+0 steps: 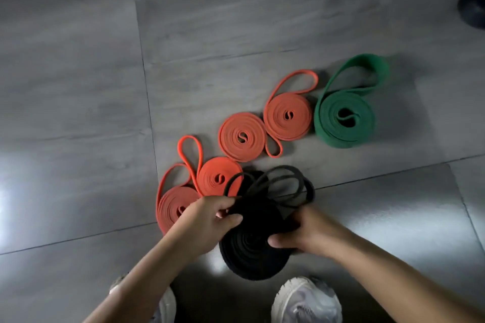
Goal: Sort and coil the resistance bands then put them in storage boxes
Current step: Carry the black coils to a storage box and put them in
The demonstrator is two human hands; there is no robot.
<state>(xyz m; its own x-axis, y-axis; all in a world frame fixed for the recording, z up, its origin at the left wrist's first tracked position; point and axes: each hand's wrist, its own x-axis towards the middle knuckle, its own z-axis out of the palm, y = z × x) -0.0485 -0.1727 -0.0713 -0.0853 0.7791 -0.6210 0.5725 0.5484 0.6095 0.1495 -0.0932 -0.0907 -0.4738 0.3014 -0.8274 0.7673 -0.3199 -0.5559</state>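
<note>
**Hands and bands, seen from above.** Your left hand (210, 221) pinches a strand of the black rubber resistance band (252, 252) between the thumb and curled fingers, at the upper left of its flat spiral coil. Your right hand (304, 231) grips the coil's right side, with the fingers curled round the rim and the thumb pressed on its face. You cannot tell whether the coil rests on the grey tiled floor (78, 86) or is lifted off it.

Loose black loops (284, 183) fan out just beyond both hands, across a tile joint. From your left wrist a diagonal row runs up to the right:
- the nearest orange rubber coil (173, 204), partly hidden by that hand
- the second orange coil (219, 179), touching the loops
- the third orange coil (242, 136)
- the fourth orange coil (287, 115)
- the wide green rubber coil (343, 119), which ends the row just beside the fourth

Each coil trails a free loop. Below your forearms stand the white right shoe (307, 299) and the left shoe (166, 304).
</note>
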